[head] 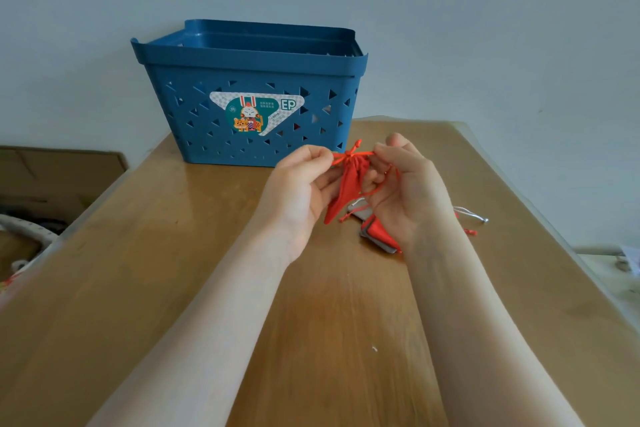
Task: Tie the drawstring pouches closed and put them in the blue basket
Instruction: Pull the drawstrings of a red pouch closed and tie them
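- 2 bare hands meet above the worktop (242, 288), each pinching 1 end of the same red drawstring (349, 154).
- Far to the left of the grip, off the worktop's edge, sits a brown cardboard box (59, 177).
- Behind and left of the grip stands the blue basket (194, 121), upright on the worktop's far end, with a cartoon sticker (256, 113) on its near wall; what lies inside it cannot be told.
- The left hand (301, 184) has a narrow grip, thumb and curled fingers closed on the cord's left end.
- Between the 2 grips hangs the red pouch (346, 187), its neck gathered tight at the cord and its body drooping clear of the worktop.
- The right hand (405, 191) pinches the cord's right end, a loose loop of cord trailing across its palm.
- Just below the right grip, a small pile of pouches (377, 236), red and grey, lies on the worktop, partly hidden by the wrist.
- To the right of that wrist, a white cord (472, 215) trails out from the pile.
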Tool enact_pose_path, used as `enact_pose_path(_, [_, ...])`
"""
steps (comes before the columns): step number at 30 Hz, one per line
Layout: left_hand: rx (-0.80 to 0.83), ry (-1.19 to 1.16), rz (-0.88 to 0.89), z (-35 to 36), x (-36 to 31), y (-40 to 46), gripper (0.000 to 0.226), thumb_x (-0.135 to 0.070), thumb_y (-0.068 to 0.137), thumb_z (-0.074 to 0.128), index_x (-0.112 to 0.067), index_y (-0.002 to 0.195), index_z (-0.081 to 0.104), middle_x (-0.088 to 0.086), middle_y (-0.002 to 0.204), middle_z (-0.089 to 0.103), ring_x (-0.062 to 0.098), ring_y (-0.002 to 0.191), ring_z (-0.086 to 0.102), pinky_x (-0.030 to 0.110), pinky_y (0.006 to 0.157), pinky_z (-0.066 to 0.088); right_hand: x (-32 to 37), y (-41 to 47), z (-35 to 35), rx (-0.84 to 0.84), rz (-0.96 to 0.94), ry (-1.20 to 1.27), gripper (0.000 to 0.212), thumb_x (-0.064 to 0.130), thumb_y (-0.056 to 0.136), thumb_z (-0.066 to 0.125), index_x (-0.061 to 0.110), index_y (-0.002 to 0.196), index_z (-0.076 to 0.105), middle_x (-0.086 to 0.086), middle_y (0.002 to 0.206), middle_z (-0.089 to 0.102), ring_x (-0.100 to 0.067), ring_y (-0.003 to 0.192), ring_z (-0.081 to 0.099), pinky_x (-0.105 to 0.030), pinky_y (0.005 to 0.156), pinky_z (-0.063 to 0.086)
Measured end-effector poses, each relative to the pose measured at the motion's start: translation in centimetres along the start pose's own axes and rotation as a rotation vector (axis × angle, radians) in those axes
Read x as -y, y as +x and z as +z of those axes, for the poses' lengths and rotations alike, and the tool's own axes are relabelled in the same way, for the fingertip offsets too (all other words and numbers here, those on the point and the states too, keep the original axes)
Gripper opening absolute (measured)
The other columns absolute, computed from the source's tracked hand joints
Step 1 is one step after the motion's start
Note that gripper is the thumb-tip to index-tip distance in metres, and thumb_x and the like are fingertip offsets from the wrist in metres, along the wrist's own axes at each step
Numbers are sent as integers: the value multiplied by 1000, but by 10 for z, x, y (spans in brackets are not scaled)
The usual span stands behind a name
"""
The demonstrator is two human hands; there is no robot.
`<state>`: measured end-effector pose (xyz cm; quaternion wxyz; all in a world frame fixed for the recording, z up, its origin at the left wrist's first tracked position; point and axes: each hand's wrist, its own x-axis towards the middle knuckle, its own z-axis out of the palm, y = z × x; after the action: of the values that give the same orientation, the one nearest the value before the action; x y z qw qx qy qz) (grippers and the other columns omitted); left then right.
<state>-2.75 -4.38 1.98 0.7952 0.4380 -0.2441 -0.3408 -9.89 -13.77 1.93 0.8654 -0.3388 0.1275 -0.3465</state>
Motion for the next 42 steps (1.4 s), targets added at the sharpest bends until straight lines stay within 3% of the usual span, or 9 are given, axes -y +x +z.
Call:
enact_pose_path(10, [31, -179, -70, 1, -1, 2, 25, 2, 91, 37, -3, 72, 52, 26, 101, 56, 32, 95, 59, 37, 90, 52, -5, 0, 4, -20, 0, 166, 34, -5, 92, 40, 19, 69, 30, 3, 45, 43, -5, 35, 39, -13, 43, 33])
enact_pose_path(15, [-3, -6, 14, -1, -7, -1, 26, -6, 96, 38, -11, 73, 48, 2, 68, 64, 13, 61, 64, 23, 59, 52, 1, -2, -4, 98, -206, -451, 21, 2, 93, 49, 20, 94, 59, 1, 59, 48, -8, 47, 44, -21, 51, 39])
enact_pose_path(18, [-119, 248, 81, -5, -13, -1, 26, -15, 97, 46, -18, 72, 52, -11, 58, 60, 3, 53, 56, 17, 54, 44, 2, -4, -9, 238, -242, -828, 22, 9, 93, 53, 23, 94, 70, 12, 58, 55, -5, 56, 43, -23, 58, 41])
enact_pose_path(25, [-236, 587, 278, -11, -14, -1, 14, -25, 91, 57, -22, 78, 61, -8, 77, 65, 6, 70, 58, 21, 66, 46, -1, -12, 2, 182, -309, -1088, 25, 32, 90, 58, 15, 74, 69, 2, 64, 54, -12, 66, 50, -22, 60, 45])
enact_pose_path(27, [-234, 641, 316, -10, -10, -1, 12, -25, 92, 56, -24, 80, 61, 0, 88, 67, 13, 81, 61, 28, 71, 48, -4, -14, 4, 186, -338, -1159, 27, 34, 89, 60, 10, 79, 68, -4, 75, 58, -14, 75, 54, -29, 70, 46])
enact_pose_path(31, [-249, 687, 347, -8, -10, 0, 12, -22, 92, 56, -25, 80, 60, -7, 79, 63, 7, 74, 57, 24, 68, 44, -2, -16, 3, 241, -331, -1139, 25, 31, 87, 64, 6, 82, 67, -20, 78, 65, -33, 66, 57, -49, 62, 50])
enact_pose_path(36, [-240, 644, 338, -10, -11, 0, 13, -24, 92, 57, -26, 79, 61, -6, 78, 62, 10, 75, 57, 31, 72, 46, 4, -14, -1, 304, -355, -1231, 3, 18, 83, 69, 19, 82, 66, -1, 76, 69, -19, 70, 66, -35, 64, 55])
enact_pose_path(39, [-192, 556, 266, -9, -14, -2, 15, -31, 91, 56, -27, 77, 61, -3, 82, 63, 18, 79, 58, 49, 83, 50, 4, -10, -5, 255, -410, -1256, 13, 16, 85, 65, 25, 77, 62, 7, 70, 62, -2, 60, 53, -17, 57, 43])
enact_pose_path(42, [-125, 512, 239, -8, -16, -5, 10, -30, 85, 64, -28, 87, 55, -5, 90, 66, 17, 80, 61, 45, 78, 54, 2, -6, -7, 143, -448, -1190, 6, 16, 86, 63, 21, 83, 65, 0, 76, 67, -8, 67, 53, -23, 61, 41])
